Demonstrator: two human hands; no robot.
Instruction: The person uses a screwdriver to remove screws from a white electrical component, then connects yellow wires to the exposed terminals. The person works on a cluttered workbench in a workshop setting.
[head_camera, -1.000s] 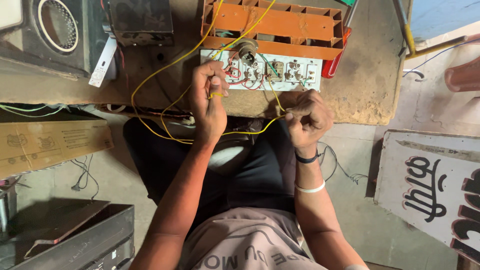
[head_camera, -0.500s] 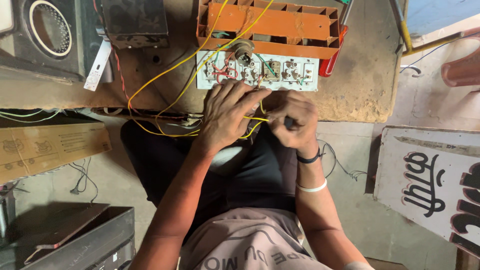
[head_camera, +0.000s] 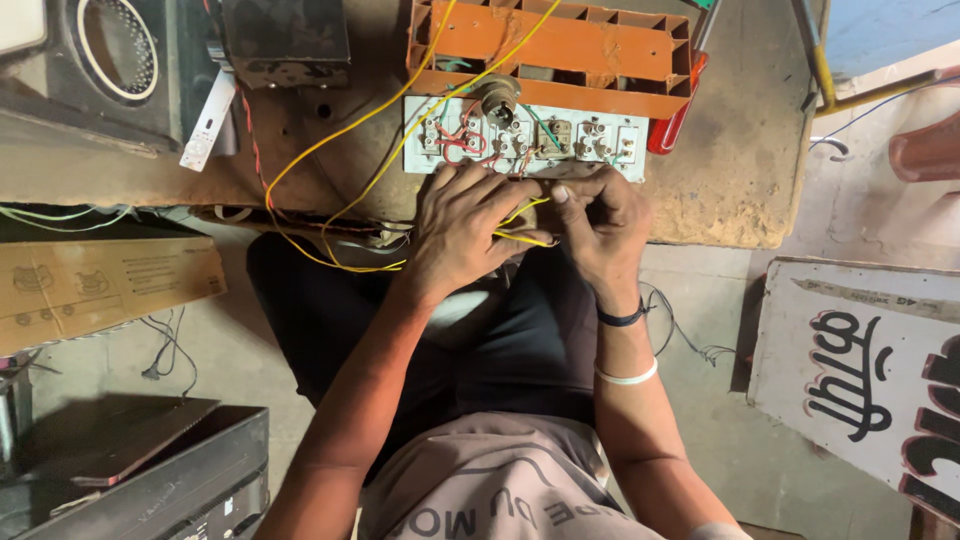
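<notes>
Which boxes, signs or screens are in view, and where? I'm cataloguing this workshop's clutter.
Flat brown cardboard box: left, below the bench edge, faint printed drawings.
White rectangular signboard: lower right on the floor, tilted, large black painted characters with red edging.
Slim white remote-like strip: upper left on the bench, beside a dark speaker.
No screens visible.
</notes>
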